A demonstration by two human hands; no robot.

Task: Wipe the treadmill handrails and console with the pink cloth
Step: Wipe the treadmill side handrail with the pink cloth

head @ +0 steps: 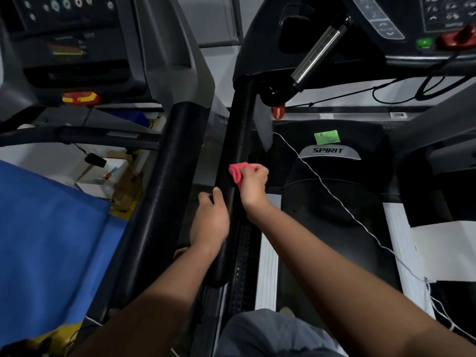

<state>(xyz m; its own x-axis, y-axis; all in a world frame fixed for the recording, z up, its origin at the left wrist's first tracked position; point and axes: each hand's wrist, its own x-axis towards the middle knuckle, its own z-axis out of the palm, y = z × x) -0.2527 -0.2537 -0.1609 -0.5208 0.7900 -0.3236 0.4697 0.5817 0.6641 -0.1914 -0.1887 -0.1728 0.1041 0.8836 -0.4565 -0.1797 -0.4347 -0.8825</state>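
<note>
Gripping the long black padded handrail (238,140), the left hand (210,220) curls round it; the right hand (253,182) clutches the crumpled pink cloth (238,171) against it.

The pink cloth (238,171) (bunched small) sits mid-frame against the black handrail (233,202), which runs up toward the dark console (386,27) at upper right.

Most of the crumpled pink cloth (238,171) is hidden inside the right hand's (253,185) grip; the black keypad console (448,11) above is cut off and blurred.
</note>
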